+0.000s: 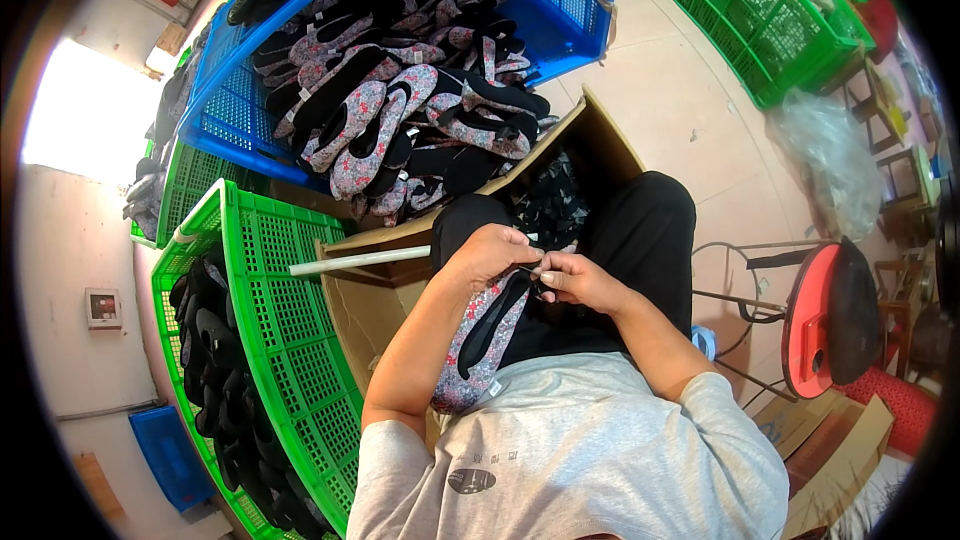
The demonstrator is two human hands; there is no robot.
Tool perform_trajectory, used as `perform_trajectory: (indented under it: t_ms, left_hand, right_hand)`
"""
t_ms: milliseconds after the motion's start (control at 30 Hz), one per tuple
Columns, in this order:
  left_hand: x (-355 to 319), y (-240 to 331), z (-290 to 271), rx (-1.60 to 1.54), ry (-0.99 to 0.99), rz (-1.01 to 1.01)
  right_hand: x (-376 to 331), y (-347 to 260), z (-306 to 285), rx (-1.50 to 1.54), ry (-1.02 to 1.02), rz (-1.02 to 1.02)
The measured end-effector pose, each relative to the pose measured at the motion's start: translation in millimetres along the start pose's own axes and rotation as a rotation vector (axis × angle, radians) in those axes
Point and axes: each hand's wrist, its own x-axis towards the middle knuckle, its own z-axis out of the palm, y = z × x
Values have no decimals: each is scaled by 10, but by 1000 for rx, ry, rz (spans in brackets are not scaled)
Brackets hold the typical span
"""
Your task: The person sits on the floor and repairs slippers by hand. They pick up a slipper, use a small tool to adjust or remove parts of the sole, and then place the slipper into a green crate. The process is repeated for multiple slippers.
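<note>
In my lap lies a slipper [458, 368] with grey cloth, a pink and red flower print and a black inside; a small white tag sticks out at its near end. My left hand [494, 252] is closed on the slipper's far end, thumb and fingers pinched together. Right beside it, my right hand [572, 280] is closed too, fingertips meeting the left ones over something small and dark at the slipper's tip. What exactly the right fingertips pinch is too small to make out. Between my knees, an open cardboard box [612, 132] holds dark pieces with a light pattern [553, 202].
Beyond the box, a blue crate [562, 15] has a heap of floral slippers [385, 120] spilling at its front. A green crate [290, 340] of black slippers [225, 370] stands left, near a pale rod [360, 260]. A red round-seated stool [812, 320] is at right.
</note>
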Motion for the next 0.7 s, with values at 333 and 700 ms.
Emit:
perform_trajectory:
  t_ms: [333, 700]
  left_hand:
    - [-24, 68, 21, -2, 8, -21]
    - [271, 256, 30, 424, 232, 244]
  right_hand:
    - [11, -6, -36, -43, 22, 15]
    - [-76, 30, -56, 172, 112, -199]
